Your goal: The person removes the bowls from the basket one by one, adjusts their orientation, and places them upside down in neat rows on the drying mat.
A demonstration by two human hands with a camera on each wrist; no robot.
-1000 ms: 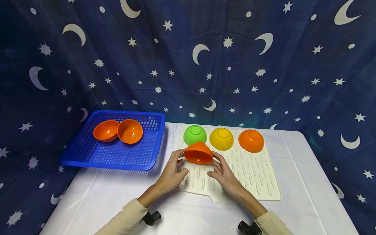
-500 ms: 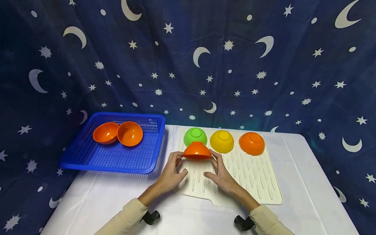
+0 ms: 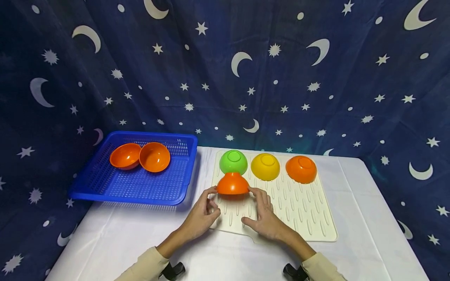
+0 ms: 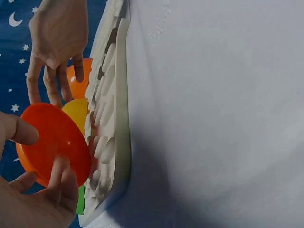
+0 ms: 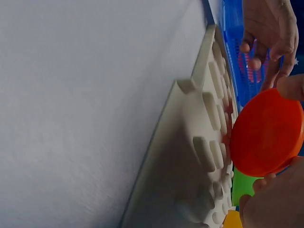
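An upside-down orange bowl [image 3: 233,184] is held between my two hands, low over the white ribbed drying mat [image 3: 302,218]. Fingers of my left hand [image 3: 199,218] grip its left rim, while those of my right hand [image 3: 268,220] hold the right rim. Both thumbs stand apart from the bowl in the head view. The left wrist view has the held bowl's inside [image 4: 57,137] facing the camera. Behind it, a green bowl [image 3: 233,162], a yellow bowl [image 3: 265,167] and another orange bowl [image 3: 301,169] lie face down on the mat.
A blue plastic basket [image 3: 140,195] stands at the left on the white tablecloth [image 3: 123,238]. Inside it are two orange bowls, one tilted [image 3: 125,157] and one beside it [image 3: 154,157]. A dark blue curtain [image 3: 211,70] with moons and stars hangs behind.
The held orange bowl has tipped from its opening facing me to facing down. Both hands have moved it slightly left and nearer to me. The other bowls stay put.
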